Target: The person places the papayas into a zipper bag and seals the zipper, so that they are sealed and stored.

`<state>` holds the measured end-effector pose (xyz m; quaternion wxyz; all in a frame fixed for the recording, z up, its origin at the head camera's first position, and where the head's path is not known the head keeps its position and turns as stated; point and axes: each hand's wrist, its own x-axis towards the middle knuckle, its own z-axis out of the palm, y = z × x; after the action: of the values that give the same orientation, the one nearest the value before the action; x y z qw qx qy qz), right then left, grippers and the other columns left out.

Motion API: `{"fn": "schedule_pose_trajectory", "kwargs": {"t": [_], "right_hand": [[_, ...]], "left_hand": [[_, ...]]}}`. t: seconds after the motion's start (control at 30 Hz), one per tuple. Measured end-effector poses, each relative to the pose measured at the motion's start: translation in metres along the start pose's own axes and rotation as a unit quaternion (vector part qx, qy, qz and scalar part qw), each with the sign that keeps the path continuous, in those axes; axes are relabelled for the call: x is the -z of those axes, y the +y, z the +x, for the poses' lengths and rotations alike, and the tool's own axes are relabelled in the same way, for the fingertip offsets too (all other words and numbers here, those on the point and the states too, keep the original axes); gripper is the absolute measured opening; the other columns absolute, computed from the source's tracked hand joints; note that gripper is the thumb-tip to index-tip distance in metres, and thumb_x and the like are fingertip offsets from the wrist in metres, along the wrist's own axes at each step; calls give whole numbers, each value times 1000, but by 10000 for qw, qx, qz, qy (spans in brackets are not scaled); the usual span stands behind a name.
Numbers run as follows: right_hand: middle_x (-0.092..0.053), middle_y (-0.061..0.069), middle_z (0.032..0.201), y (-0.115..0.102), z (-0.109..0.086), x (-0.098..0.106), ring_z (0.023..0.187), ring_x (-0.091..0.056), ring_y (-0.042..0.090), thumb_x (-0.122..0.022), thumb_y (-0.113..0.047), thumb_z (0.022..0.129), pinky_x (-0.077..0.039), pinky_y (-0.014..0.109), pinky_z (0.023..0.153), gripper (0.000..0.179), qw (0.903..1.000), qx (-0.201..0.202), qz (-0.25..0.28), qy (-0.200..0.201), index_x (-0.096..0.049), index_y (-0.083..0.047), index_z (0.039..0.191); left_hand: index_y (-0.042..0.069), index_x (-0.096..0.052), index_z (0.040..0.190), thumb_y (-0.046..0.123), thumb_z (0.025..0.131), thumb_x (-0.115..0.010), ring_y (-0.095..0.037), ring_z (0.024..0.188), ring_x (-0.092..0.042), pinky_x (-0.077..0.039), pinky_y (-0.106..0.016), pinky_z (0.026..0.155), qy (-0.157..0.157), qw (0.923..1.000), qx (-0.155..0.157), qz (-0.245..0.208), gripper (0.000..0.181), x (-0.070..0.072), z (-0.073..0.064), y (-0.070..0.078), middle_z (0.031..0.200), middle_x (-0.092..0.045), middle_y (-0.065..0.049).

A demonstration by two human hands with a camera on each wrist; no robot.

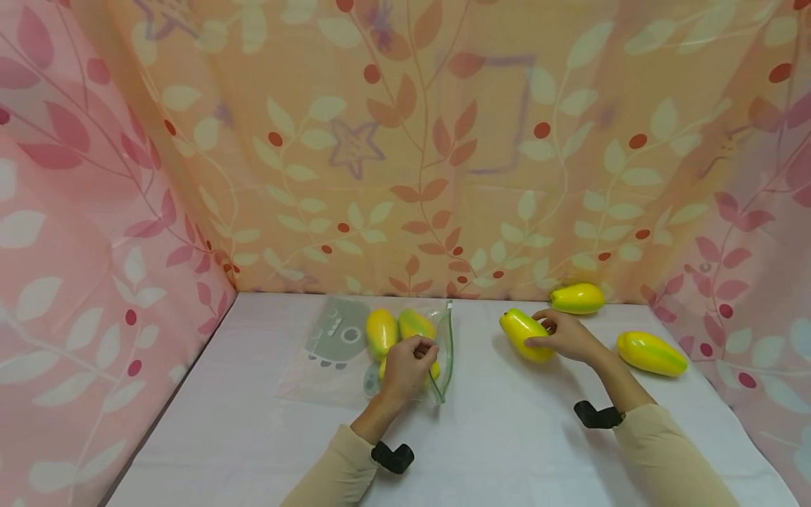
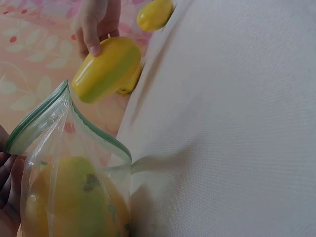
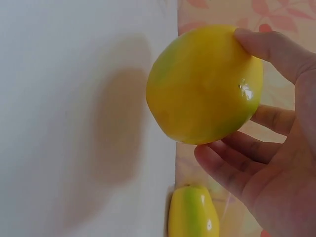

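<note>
My right hand (image 1: 570, 339) holds a glossy yellow papaya (image 1: 521, 335) with a green streak, fingers and thumb around one end. In the right wrist view that papaya (image 3: 202, 89) is lifted off the table, its shadow on the cloth. My left hand (image 1: 404, 370) pinches the edge of a clear zip bag (image 1: 298, 384) near its mouth. The bag lies on its side with a grey cartoon print, its green zip strip (image 2: 101, 132) spread apart in the left wrist view. Inside are several papayas (image 1: 381, 332), one partly hidden behind my left hand.
Two more papayas lie on the right side: one papaya (image 1: 578, 298) at the table's back edge, another papaya (image 1: 651, 353) beyond my right wrist. A white cloth covers the table (image 1: 241, 436). Floral curtains (image 1: 418, 141) stand behind and at both sides.
</note>
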<state>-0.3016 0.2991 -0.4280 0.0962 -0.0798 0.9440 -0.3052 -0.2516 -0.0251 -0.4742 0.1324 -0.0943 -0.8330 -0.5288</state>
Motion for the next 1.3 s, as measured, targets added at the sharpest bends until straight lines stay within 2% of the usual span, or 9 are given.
{"fn": "schedule_pose_trajectory", "kwargs": {"t": [0.23,0.73,1.3], "right_hand": [[-60,24,121,-9,6,-12,97,-56,28,-75,-46,81,-53,38,82,72,9999,90,111,7,-52,0,131],[-62,18,118,-30,20,-34,96,-56,26,-76,-48,79,-52,35,81,68,9991,231,304,-186,-55,-6,129],[-64,10,105,-58,34,-68,87,-54,22,-77,-51,75,-48,29,72,63,9966,557,476,-365,-61,-11,121]], "left_hand": [[4,-72,88,11,88,-70,-9,68,-60,-52,-16,64,62,9999,-153,0,8,0,0,1,80,-71,-5],[4,-72,89,13,88,-70,-8,68,-60,-53,-17,65,3,9999,-139,29,9,1,0,2,80,-71,-5],[5,-72,89,15,88,-70,-8,69,-60,-53,-17,65,-30,10000,-51,76,10,0,2,5,81,-71,-3]]}}
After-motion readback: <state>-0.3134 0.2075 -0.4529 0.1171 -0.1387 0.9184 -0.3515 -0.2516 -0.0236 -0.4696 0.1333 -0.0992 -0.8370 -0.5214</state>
